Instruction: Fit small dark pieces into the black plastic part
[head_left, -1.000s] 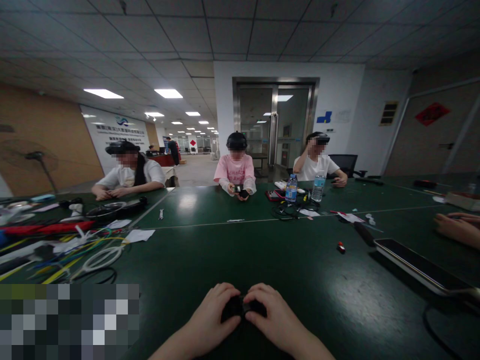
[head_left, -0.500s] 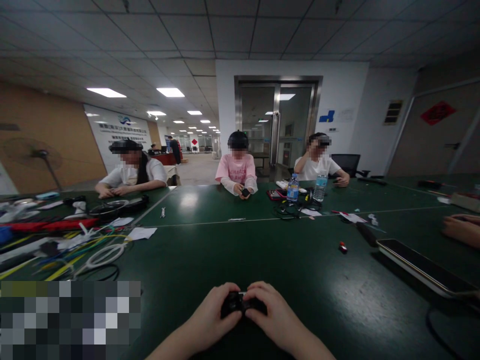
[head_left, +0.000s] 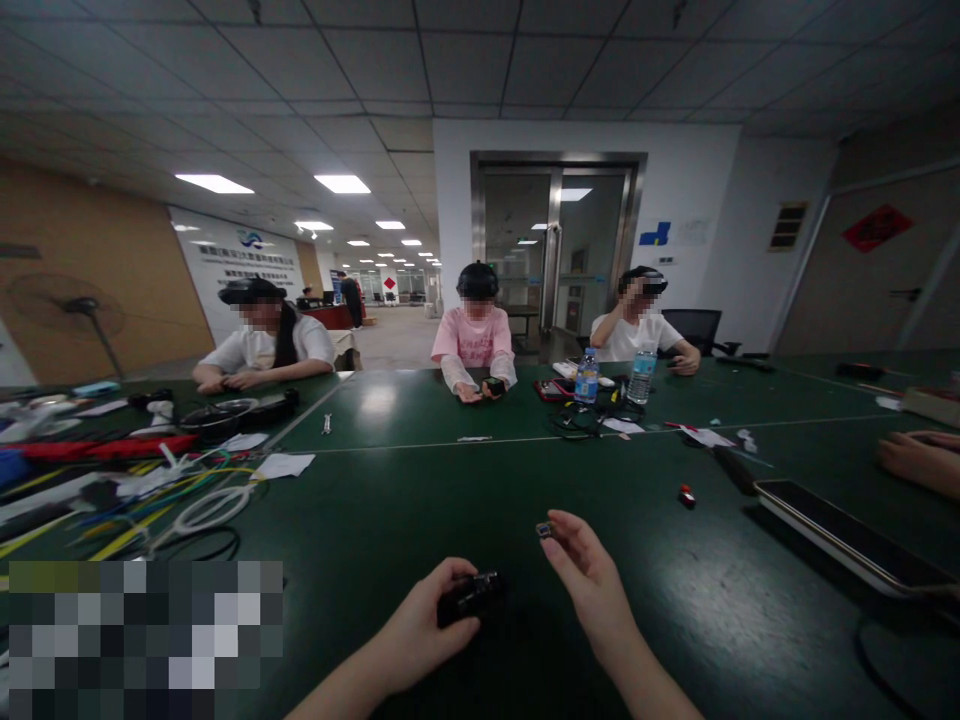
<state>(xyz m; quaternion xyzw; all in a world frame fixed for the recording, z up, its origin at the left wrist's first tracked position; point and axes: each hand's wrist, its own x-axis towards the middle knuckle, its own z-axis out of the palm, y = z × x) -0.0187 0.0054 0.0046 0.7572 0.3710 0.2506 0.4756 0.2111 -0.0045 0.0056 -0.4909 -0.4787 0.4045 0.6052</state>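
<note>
My left hand (head_left: 425, 625) is closed around a small glossy black device (head_left: 481, 596), held low over the near part of the green table. The fingers hide part of it, and I cannot make out its exact kind. Between thumb and fingertips, my right hand (head_left: 589, 572) pinches a tiny squarish piece with a metallic edge (head_left: 544, 530). That piece is apart from the black device, up and to its right. It is too small to name.
On the green table (head_left: 390, 500), cables (head_left: 210, 512) and tools crowd the left. A phone-like slab (head_left: 847, 535) and a small red object (head_left: 686, 496) lie right. Water bottles (head_left: 586, 378) stand farther back. Another person's hand (head_left: 921, 462) rests at the right edge; three people sit opposite.
My hands were together on the black device. My right hand has moved up and right, away from it, with the tiny piece in its fingertips. The person opposite has opened their hands.
</note>
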